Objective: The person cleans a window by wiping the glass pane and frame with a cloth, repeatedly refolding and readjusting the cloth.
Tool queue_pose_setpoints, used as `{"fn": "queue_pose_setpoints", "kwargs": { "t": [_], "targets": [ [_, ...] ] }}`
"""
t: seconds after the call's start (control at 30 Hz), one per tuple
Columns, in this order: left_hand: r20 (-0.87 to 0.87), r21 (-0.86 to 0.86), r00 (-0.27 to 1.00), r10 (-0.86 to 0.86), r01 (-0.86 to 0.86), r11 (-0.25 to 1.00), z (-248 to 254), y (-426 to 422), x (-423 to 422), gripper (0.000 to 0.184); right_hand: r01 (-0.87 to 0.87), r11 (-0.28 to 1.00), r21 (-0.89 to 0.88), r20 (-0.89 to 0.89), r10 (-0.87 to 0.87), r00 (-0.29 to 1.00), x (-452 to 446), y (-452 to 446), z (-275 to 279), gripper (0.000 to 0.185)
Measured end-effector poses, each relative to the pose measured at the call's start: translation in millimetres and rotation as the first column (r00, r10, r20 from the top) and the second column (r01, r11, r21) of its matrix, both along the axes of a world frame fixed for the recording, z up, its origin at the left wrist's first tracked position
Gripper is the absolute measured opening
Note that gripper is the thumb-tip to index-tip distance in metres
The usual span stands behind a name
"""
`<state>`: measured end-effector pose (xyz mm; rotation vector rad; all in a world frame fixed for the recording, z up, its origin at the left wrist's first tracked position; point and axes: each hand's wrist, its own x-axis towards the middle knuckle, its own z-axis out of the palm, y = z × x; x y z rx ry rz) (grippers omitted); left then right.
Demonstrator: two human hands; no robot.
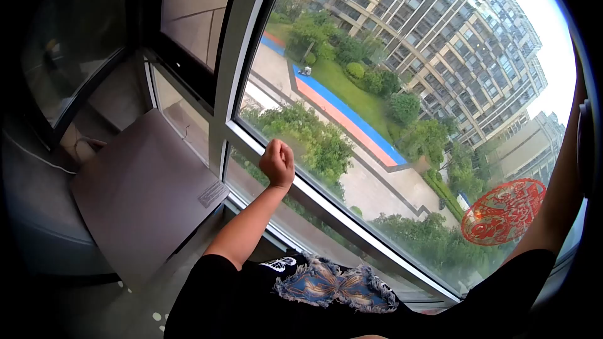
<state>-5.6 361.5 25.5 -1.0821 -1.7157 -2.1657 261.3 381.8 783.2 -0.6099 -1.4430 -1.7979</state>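
My left hand (277,162) is closed in a fist in front of the lower window frame (308,185); nothing sticks out of it. Whether it touches the frame I cannot tell. My right arm (562,194) reaches up along the right edge of the view, close to the large window pane (377,150). The right hand itself lies outside the visible picture. Beside that arm, a round red paper-cut decoration (504,212) is on the glass.
At the left stands a grey-brown flat panel (147,188) with a small printed label. A dark-framed window section (188,25) is above it. A pale cable (38,154) runs at far left. Outside are trees, a blue and orange path and tall buildings.
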Motion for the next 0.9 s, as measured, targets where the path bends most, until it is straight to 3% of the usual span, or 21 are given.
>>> {"fn": "queue_pose_setpoints", "kwargs": {
  "t": [0.03, 0.07, 0.1, 0.13, 0.23, 0.27, 0.43, 0.5, 0.57, 0.63, 0.7, 0.73, 0.77, 0.83, 0.9],
  "targets": [
    [0.001, -0.007, 1.000, -0.006, 0.006, 1.000, 0.7, -0.8, -0.5, 0.019, 0.180, 0.984, 0.004, -0.079, -0.179, 0.981, -43.7, -2.7, -16.6, 0.087],
    [0.002, -0.015, 1.000, -0.011, 0.011, 1.000, 2.8, -2.9, -0.6, 0.018, 0.150, 0.959, -0.242, -0.405, -0.240, 0.882, -90.2, -13.0, -42.7, 0.080],
    [0.008, -0.003, 1.000, -0.020, 0.020, 1.000, 7.0, -5.1, -0.3, 0.019, -0.018, 0.979, -0.201, -0.387, -0.062, 0.920, -137.6, -30.1, -95.8, 0.079],
    [0.017, -0.002, 1.000, -0.023, 0.023, 1.000, 7.1, -4.6, 0.4, 0.019, -0.011, 0.974, -0.226, -0.388, -0.079, 0.918, -164.3, -28.4, -125.0, 0.079],
    [0.021, 0.013, 0.999, -0.024, 0.024, 1.000, 11.2, -6.8, 0.5, 0.020, -0.041, 0.985, -0.165, 0.142, 0.065, 0.988, -221.0, -11.5, -197.0, 0.036],
    [0.049, -0.006, 0.996, -0.072, 0.072, 0.997, 9.4, -7.5, 0.9, 0.025, -0.094, 0.972, -0.215, 0.195, 0.137, 0.971, -235.8, -6.4, -233.5, 0.037],
    [0.074, 0.143, 0.980, -0.186, 0.174, 0.974, -2.0, -5.4, -2.3, 0.029, -0.193, 0.845, -0.499, 0.291, 0.373, 0.881, -287.1, 22.7, -447.6, 0.041],
    [0.119, 0.205, 0.920, -0.372, 0.344, 0.916, -5.6, -18.7, -5.6, 0.033, -0.207, 0.814, -0.543, 0.272, 0.403, 0.874, -290.7, 33.1, -520.4, 0.043],
    [0.063, 0.216, 0.911, -0.408, 0.387, 0.897, -8.0, -41.6, -9.8, 0.036, -0.224, 0.831, -0.509, 0.257, 0.396, 0.881, -293.6, 38.7, -569.3, 0.047],
    [0.108, 0.192, 0.890, -0.442, 0.418, 0.888, -20.3, -65.0, -9.4, 0.036, -0.155, 0.741, -0.654, 0.282, 0.428, 0.858, -291.5, 34.3, -610.3, 0.050],
    [0.138, 0.111, 0.899, -0.417, 0.404, 0.908, -21.8, -85.2, -0.3, 0.035, -0.139, 0.726, -0.673, 0.265, 0.413, 0.871, -280.4, 29.1, -633.8, 0.050],
    [0.106, 0.114, 0.919, -0.380, 0.369, 0.923, -24.3, -91.4, -1.3, 0.032, 0.005, 0.753, -0.659, 0.361, 0.310, 0.879, -281.4, 23.9, -641.5, 0.049],
    [0.125, 0.086, 0.927, -0.355, 0.346, 0.934, -28.4, -96.8, -0.2, 0.030, -0.069, 0.648, -0.758, 0.272, 0.411, 0.870, -281.1, 18.5, -650.9, 0.049],
    [0.157, 0.042, 0.953, -0.261, 0.257, 0.965, -45.2, -101.8, -0.6, 0.029, -0.037, 0.081, -0.996, 0.009, 0.502, 0.865, -272.1, -0.1, -676.7, 0.047],
    [0.155, -0.012, 0.970, -0.188, 0.192, 0.981, -50.7, -108.9, -6.7, 0.027, -0.270, 0.192, -0.944, -0.127, 0.545, 0.829, -265.4, 3.8, -729.2, 0.045]
  ]
}}
